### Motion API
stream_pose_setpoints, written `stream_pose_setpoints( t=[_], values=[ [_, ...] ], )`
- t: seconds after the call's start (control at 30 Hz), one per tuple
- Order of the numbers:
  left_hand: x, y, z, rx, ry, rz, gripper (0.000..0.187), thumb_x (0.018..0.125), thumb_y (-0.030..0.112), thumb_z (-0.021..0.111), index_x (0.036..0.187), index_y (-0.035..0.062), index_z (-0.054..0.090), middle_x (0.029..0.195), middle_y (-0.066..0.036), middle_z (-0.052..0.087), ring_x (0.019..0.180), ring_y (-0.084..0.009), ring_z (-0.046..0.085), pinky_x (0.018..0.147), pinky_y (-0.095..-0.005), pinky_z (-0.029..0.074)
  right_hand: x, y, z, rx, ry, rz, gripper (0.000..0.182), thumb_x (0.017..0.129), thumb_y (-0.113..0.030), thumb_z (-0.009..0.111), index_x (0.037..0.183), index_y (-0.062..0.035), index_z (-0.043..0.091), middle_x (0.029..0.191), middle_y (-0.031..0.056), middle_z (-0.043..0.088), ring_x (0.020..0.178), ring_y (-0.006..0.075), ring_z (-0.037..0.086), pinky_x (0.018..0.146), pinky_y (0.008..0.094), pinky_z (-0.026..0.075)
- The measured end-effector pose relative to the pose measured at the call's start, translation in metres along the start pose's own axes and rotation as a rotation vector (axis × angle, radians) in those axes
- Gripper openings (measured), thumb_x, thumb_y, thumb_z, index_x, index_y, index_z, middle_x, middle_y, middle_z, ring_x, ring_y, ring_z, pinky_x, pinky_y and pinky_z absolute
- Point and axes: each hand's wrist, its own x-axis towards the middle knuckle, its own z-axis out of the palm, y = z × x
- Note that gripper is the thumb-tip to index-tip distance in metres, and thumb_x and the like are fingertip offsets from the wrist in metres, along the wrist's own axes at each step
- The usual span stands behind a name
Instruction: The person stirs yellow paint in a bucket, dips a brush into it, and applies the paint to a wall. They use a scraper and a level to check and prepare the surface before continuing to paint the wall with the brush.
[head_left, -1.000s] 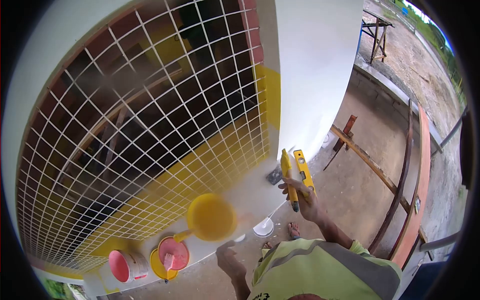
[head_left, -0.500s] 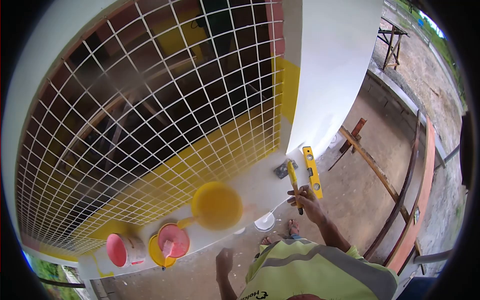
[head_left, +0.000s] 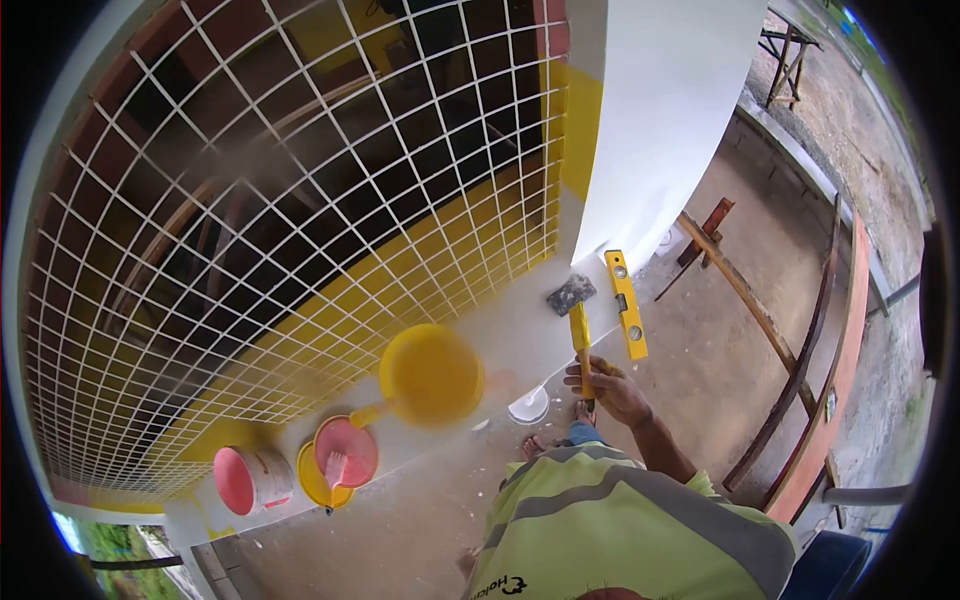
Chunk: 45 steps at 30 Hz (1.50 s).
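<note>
My right hand [head_left: 615,390] is closed around the wooden handle of a paintbrush [head_left: 580,328], whose yellow-coated head points away from me. Just beyond the brush tip, a dark, paint-spotted block [head_left: 572,294] lies on the white ledge [head_left: 525,300]. A yellow spirit level [head_left: 626,305] is to the right of the brush. Only a small brown patch, perhaps my left hand [head_left: 466,562], shows beside the vest; its fingers are hidden. Left of the brush, a round yellow container [head_left: 432,376] appears blurred.
White mesh [head_left: 330,230] covers the opening ahead, beside a white column [head_left: 670,110]. Leftward are a pink-lined bucket [head_left: 240,482] and a pink dish [head_left: 347,452] with a brush in it. A white tub [head_left: 529,404] is near my feet; timber rails [head_left: 760,320] stand right.
My right hand and the paintbrush have shifted slightly left and up in view, the brush now more upright. My left hand has dropped back toward my body, mostly out of sight.
</note>
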Motion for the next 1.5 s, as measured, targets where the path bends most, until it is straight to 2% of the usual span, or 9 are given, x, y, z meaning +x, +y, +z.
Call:
stream_pose_setpoints(
  t=[0.37, 0.47, 0.6, 0.67, 0.8, 1.03, 1.2, 1.37, 1.5],
  values=[
    [0.015, 0.024, 0.102, -0.209, 0.099, 0.356, 0.022, 0.096, 0.027, 0.055, 0.095, 0.0045, 0.057, 0.075, -0.008, 0.064, 0.062, -0.0142, 0.062, 0.048, -0.0239, 0.042, -0.002, -0.107, 0.018, 0.043, -0.100, -0.042, 0.038, 0.095, -0.006, 0.051, 0.132, -0.0054, 0.043, 0.116, 0.0219, 0.062, 0.103, 0.0327, 0.067, 0.093, 0.0419, 0.053],
    [-0.004, 0.002, 0.114, -0.245, 0.119, 0.295, 0.027, 0.099, 0.031, 0.051, 0.098, 0.0047, 0.057, 0.077, -0.007, 0.066, 0.064, -0.0158, 0.063, 0.051, -0.0259, 0.044, 0.019, -0.133, 0.026, -0.243, -0.224, -0.249, 0.038, 0.094, -0.008, 0.052, 0.131, -0.0048, 0.044, 0.112, 0.0170, 0.062, 0.101, 0.0274, 0.067, 0.094, 0.0387, 0.051],
    [-0.043, -0.041, 0.140, -0.270, 0.167, 0.132, 0.030, 0.100, 0.033, 0.050, 0.098, 0.0048, 0.059, 0.080, -0.009, 0.068, 0.067, -0.0169, 0.066, 0.052, -0.0268, 0.046, 0.054, -0.139, 0.044, -1.028, -0.003, -0.706, 0.039, 0.087, -0.004, 0.065, 0.122, -0.0060, 0.046, 0.092, 0.0056, 0.053, 0.080, 0.0133, 0.055, 0.081, 0.0300, 0.046],
    [-0.077, -0.080, 0.150, -0.283, 0.199, 0.110, 0.029, 0.100, 0.032, 0.051, 0.098, 0.0047, 0.059, 0.081, -0.010, 0.069, 0.067, -0.0170, 0.067, 0.052, -0.0264, 0.046, 0.076, -0.134, 0.045, -0.978, 0.069, -0.975, 0.023, 0.091, -0.009, 0.064, 0.109, -0.0043, 0.049, 0.088, 0.0009, 0.047, 0.074, 0.0080, 0.046, 0.068, 0.0228, 0.041],
    [-0.136, -0.142, 0.179, -0.417, 0.379, 0.155, 0.026, 0.098, 0.030, 0.055, 0.100, 0.0044, 0.061, 0.082, -0.010, 0.070, 0.066, -0.0167, 0.066, 0.051, -0.0248, 0.046, 0.097, -0.130, 0.078, -0.453, -0.170, -0.659, 0.019, 0.097, -0.018, 0.057, 0.106, -0.0036, 0.050, 0.075, -0.0003, 0.044, 0.059, 0.0050, 0.036, 0.053, 0.0216, 0.031],
    [-0.206, -0.251, 0.217, -0.685, 0.426, -0.173, 0.016, 0.094, 0.023, 0.062, 0.095, 0.0073, 0.063, 0.083, -0.007, 0.069, 0.058, -0.0158, 0.060, 0.049, -0.0290, 0.043, 0.108, -0.083, 0.186, -0.890, -0.625, -0.431, 0.013, 0.098, -0.011, 0.057, 0.106, -0.0006, 0.057, 0.082, 0.0013, 0.051, 0.063, 0.0079, 0.047, 0.057, 0.0232, 0.039],
    [-0.218, -0.278, 0.236, -0.224, 0.537, 0.228, 0.017, 0.098, 0.025, 0.058, 0.100, 0.0078, 0.061, 0.088, -0.008, 0.067, 0.066, -0.0188, 0.063, 0.050, -0.0297, 0.046, 0.131, -0.041, 0.224, -1.075, -0.825, -0.560, 0.010, 0.098, -0.012, 0.061, 0.100, -0.0020, 0.061, 0.092, 0.0043, 0.063, 0.075, 0.0078, 0.060, 0.064, 0.0237, 0.048],
    [-0.192, -0.264, 0.234, -0.491, 0.333, -0.110, 0.018, 0.097, 0.026, 0.058, 0.103, 0.0094, 0.060, 0.090, -0.007, 0.067, 0.068, -0.0185, 0.063, 0.051, -0.0300, 0.045, 0.100, -0.077, 0.203, -0.798, -0.627, -0.465, 0.014, 0.096, -0.001, 0.058, 0.110, -0.0001, 0.061, 0.095, 0.0073, 0.065, 0.080, 0.0116, 0.063, 0.070, 0.0259, 0.050],
    [-0.163, -0.239, 0.220, -0.526, 0.242, -0.210, 0.019, 0.097, 0.028, 0.057, 0.106, 0.0108, 0.059, 0.091, -0.006, 0.066, 0.070, -0.0182, 0.063, 0.052, -0.0302, 0.044, 0.089, -0.128, 0.126, -0.849, -0.365, -0.872, 0.025, 0.099, -0.016, 0.055, 0.117, 0.0011, 0.058, 0.086, 0.0119, 0.066, 0.073, 0.0132, 0.060, 0.066, 0.0265, 0.048]
  ],
)
